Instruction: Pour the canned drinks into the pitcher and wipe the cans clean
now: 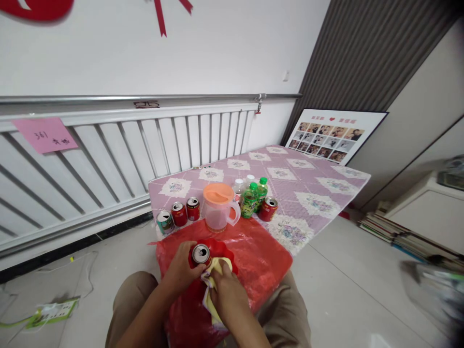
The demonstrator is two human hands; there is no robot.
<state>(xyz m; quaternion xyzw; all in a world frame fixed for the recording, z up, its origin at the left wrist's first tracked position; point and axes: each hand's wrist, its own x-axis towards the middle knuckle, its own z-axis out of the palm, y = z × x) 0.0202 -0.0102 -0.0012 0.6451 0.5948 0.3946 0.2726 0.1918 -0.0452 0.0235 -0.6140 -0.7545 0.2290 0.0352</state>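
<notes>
My left hand (182,263) grips an opened drink can (201,253) by its side, upright, its silver top facing me. In my right hand (229,289) is a yellow cloth (213,309), bunched up against the can's right side. Beneath the can sits a red scalloped bowl (232,256), partly covered by both hands and the cloth. The bowl rests on a red plastic sheet (259,256) spread over the near end of the table. Just beyond it stands a pinkish clear pitcher (216,212) with an orange lid.
Left of the pitcher stand a green can (166,222) and two red cans (179,214). To its right are green-capped bottles (249,200), white-capped bottles (238,185) and another red can (268,209). A patterned tablecloth (302,181) covers the table; a radiator (174,140) lines the wall behind.
</notes>
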